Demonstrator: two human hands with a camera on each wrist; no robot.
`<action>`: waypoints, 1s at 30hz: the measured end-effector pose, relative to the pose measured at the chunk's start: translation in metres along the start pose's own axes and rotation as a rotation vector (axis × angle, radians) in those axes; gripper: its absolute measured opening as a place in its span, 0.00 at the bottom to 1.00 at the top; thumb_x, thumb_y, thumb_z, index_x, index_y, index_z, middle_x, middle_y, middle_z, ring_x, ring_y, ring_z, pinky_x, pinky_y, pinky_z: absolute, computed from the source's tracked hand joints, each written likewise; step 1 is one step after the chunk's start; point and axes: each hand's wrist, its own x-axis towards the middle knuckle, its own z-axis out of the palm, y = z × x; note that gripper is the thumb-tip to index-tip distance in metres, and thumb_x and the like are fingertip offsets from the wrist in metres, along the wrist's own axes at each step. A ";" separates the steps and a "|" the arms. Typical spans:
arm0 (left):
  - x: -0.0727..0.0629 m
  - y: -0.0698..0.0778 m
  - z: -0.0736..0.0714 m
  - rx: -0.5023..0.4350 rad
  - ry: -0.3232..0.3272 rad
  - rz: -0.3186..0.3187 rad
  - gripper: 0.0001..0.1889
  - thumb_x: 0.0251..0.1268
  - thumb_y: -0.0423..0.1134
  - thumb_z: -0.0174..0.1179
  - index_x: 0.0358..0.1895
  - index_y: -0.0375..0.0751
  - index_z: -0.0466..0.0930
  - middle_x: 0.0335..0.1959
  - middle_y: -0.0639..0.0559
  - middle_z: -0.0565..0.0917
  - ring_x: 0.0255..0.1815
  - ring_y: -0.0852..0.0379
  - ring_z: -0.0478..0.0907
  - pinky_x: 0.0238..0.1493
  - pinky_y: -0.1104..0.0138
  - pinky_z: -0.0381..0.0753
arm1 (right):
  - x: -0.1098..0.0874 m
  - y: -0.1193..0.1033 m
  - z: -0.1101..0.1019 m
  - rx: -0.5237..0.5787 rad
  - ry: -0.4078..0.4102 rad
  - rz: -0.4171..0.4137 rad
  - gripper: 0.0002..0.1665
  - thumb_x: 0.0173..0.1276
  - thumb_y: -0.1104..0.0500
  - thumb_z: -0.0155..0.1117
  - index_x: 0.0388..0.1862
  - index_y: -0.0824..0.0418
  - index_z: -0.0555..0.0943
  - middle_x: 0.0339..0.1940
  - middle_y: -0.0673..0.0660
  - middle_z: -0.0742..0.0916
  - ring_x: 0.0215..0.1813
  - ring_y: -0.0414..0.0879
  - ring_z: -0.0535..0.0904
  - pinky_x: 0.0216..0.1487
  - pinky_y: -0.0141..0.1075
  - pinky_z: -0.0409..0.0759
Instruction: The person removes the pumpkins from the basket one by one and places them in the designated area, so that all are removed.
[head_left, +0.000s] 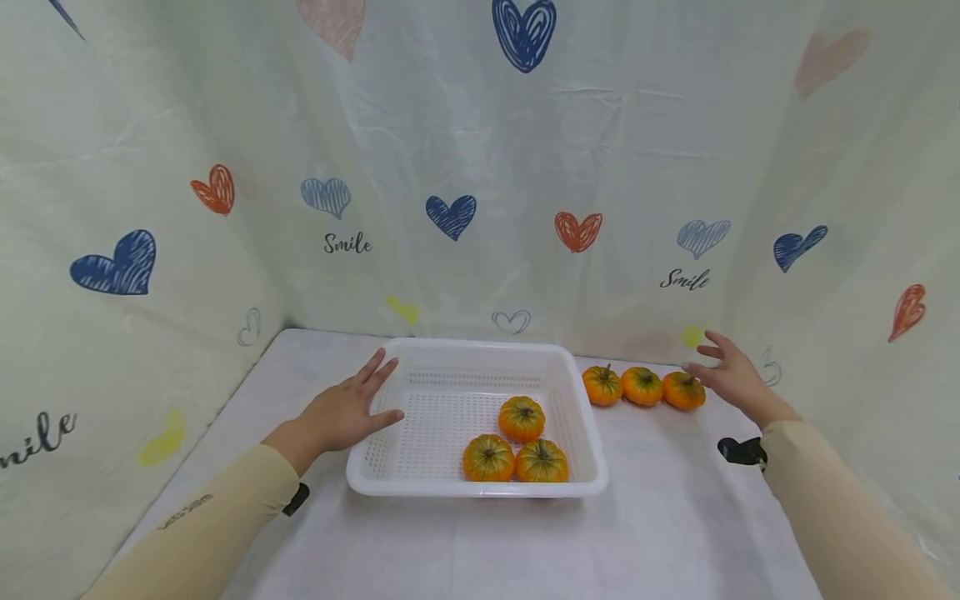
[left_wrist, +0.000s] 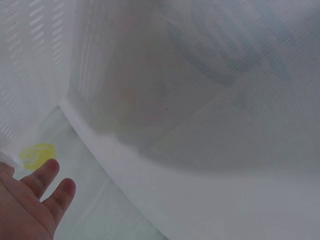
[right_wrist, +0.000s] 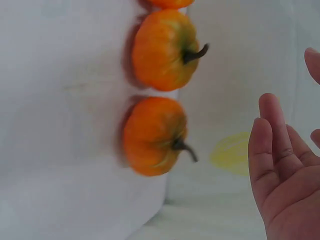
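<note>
A white plastic basket with slotted walls stands on the table, holding three small orange pumpkins grouped at its right front. My left hand is at the basket's left rim with its fingers spread; in the left wrist view its fingers show beside the basket wall. Three more pumpkins sit in a row right of the basket, at the table's back edge. Above the rightmost pumpkin hovers my right hand, fingers loosely extended and nothing in its grasp. The right wrist view shows that stemmed pumpkin apart from the fingers.
A pale curtain printed with hearts and words hangs behind the table and along both sides. White cloth covers the tabletop. The middle pumpkin of the row sits close between its neighbours.
</note>
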 end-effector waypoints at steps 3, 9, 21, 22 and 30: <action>-0.001 0.000 0.000 -0.001 0.002 -0.004 0.46 0.71 0.66 0.50 0.81 0.44 0.45 0.82 0.42 0.41 0.70 0.33 0.65 0.60 0.40 0.71 | 0.005 -0.034 0.001 -0.004 -0.026 -0.074 0.58 0.73 0.44 0.62 0.82 0.62 0.35 0.76 0.76 0.58 0.67 0.76 0.65 0.61 0.66 0.67; -0.001 -0.001 0.002 -0.003 0.008 -0.004 0.46 0.71 0.67 0.50 0.81 0.44 0.44 0.82 0.42 0.41 0.70 0.33 0.65 0.60 0.40 0.71 | 0.017 -0.104 0.021 -0.029 -0.106 -0.236 0.53 0.72 0.52 0.66 0.83 0.58 0.43 0.75 0.70 0.66 0.66 0.70 0.71 0.59 0.60 0.73; -0.002 0.003 -0.001 -0.016 -0.005 -0.018 0.46 0.71 0.66 0.51 0.81 0.45 0.45 0.82 0.42 0.41 0.70 0.33 0.65 0.61 0.39 0.69 | 0.025 -0.189 0.095 -0.044 -0.358 -0.415 0.50 0.69 0.57 0.69 0.82 0.52 0.51 0.71 0.62 0.73 0.55 0.53 0.81 0.52 0.46 0.82; -0.002 0.003 -0.001 -0.017 -0.006 -0.020 0.46 0.71 0.65 0.51 0.81 0.45 0.45 0.82 0.42 0.40 0.70 0.33 0.65 0.61 0.39 0.69 | 0.026 -0.191 0.100 -0.045 -0.372 -0.418 0.50 0.69 0.57 0.70 0.82 0.51 0.52 0.71 0.61 0.73 0.55 0.52 0.81 0.53 0.46 0.82; -0.001 0.004 -0.001 -0.009 -0.018 -0.030 0.46 0.70 0.68 0.49 0.82 0.46 0.44 0.82 0.44 0.39 0.71 0.33 0.64 0.62 0.40 0.69 | 0.028 -0.198 0.140 -0.065 -0.499 -0.434 0.50 0.68 0.56 0.71 0.81 0.49 0.54 0.69 0.57 0.75 0.55 0.47 0.81 0.53 0.42 0.81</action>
